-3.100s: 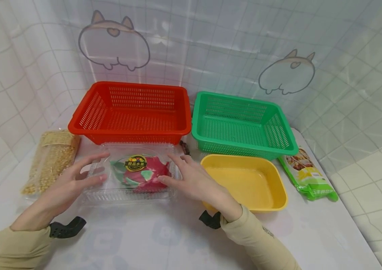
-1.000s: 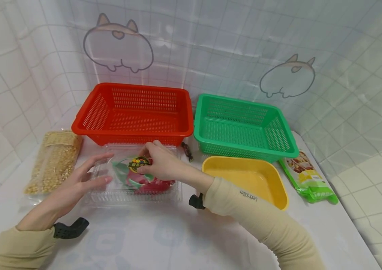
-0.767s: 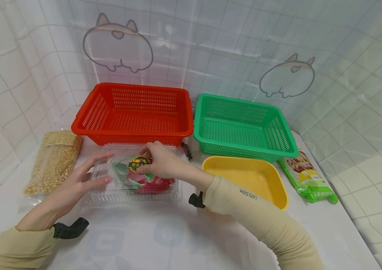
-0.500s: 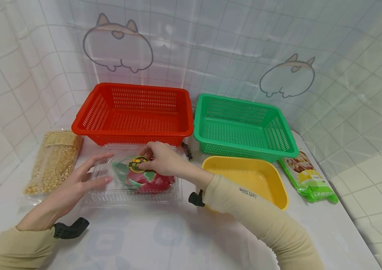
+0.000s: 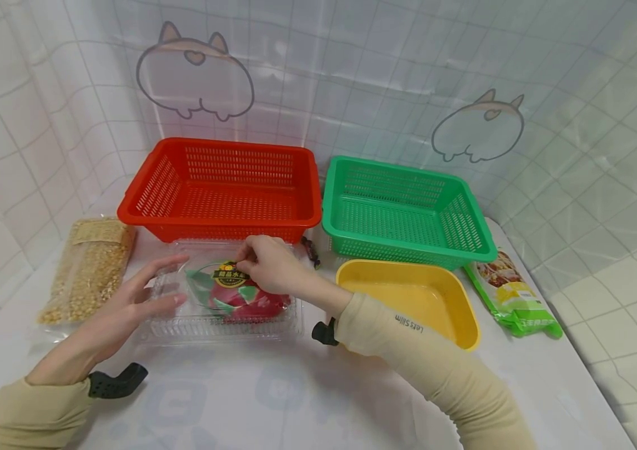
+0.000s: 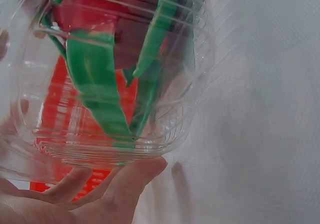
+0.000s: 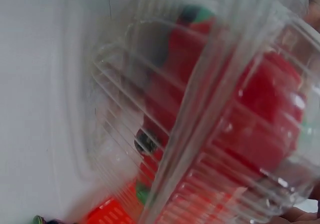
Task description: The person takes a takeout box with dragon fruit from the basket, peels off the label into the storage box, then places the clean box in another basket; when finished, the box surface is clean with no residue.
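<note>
A clear plastic clamshell fruit box [image 5: 169,325] sits in front of the red basket, lid down, with a red dragon fruit [image 5: 253,306] with green leaves inside. A round black-and-gold label [image 5: 228,275] lies on the lid. My right hand [image 5: 273,265] reaches over the lid, thumb and forefinger pinching at the label's right edge and covering part of it. At the box's left end rests my left hand [image 5: 121,312], fingers and thumb extended against the plastic. In the left wrist view its thumb [image 6: 145,171] lies at the end wall of the box [image 6: 165,139].
Behind the box stand a red basket [image 5: 219,220] and a green basket [image 5: 408,247]. A yellow basin [image 5: 408,300] is right of the box. A bag of kernels [image 5: 90,269] lies left, a green food packet [image 5: 512,294] far right. A small dark object [image 5: 310,251] lies between the baskets.
From beside the box's right end, my right hand has moved left onto the lid; its thumb has slid up over the label to meet the forefinger. The left hand stays at the box's left end.
</note>
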`<state>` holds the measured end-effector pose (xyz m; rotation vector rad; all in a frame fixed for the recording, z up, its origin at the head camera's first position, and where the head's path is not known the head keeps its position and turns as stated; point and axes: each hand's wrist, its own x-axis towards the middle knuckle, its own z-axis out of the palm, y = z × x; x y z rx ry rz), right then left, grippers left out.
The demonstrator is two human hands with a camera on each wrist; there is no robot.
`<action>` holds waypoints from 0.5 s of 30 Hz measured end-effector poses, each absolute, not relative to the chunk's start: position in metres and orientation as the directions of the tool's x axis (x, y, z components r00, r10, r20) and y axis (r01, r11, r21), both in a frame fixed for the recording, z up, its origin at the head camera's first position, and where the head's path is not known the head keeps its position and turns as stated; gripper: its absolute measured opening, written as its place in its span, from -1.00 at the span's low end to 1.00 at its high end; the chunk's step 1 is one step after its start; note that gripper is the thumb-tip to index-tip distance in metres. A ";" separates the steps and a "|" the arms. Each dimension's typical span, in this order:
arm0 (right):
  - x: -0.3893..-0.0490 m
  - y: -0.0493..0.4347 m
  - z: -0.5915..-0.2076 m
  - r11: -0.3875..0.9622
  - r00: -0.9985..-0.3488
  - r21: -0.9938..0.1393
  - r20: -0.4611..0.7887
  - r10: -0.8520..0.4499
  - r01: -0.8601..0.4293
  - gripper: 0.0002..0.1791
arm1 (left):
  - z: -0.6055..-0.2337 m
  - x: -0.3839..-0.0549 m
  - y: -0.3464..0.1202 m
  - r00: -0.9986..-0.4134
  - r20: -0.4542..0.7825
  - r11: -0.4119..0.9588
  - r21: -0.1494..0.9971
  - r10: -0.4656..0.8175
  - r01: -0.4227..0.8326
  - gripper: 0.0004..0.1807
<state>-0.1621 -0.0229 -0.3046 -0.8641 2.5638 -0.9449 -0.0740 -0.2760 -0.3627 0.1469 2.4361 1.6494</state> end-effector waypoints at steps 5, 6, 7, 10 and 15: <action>-0.161 -0.022 -0.307 0.602 -0.785 -0.642 0.001 -0.620 -0.476 -0.89 | -0.364 -0.075 -0.276 -0.976 -0.103 0.385 0.922 0.190 -0.022 -0.23; -0.161 -0.022 -0.307 0.599 -0.785 -0.641 0.008 -0.620 -0.479 -0.89 | -0.364 -0.075 -0.276 -0.977 -0.100 0.386 0.922 0.190 -0.019 -0.23; -0.161 -0.022 -0.308 0.596 -0.785 -0.642 0.013 -0.620 -0.482 -0.90 | -0.364 -0.075 -0.276 -0.977 -0.096 0.385 0.923 0.189 -0.016 -0.24; -0.161 -0.022 -0.309 0.589 -0.785 -0.649 0.020 -0.620 -0.481 -0.90 | -0.365 -0.075 -0.276 -0.978 -0.088 0.373 0.928 0.188 -0.011 -0.24; -0.161 -0.021 -0.311 0.577 -0.782 -0.663 0.021 -0.623 -0.477 -0.92 | -0.365 -0.076 -0.276 -0.978 -0.091 0.362 0.932 0.187 -0.017 -0.23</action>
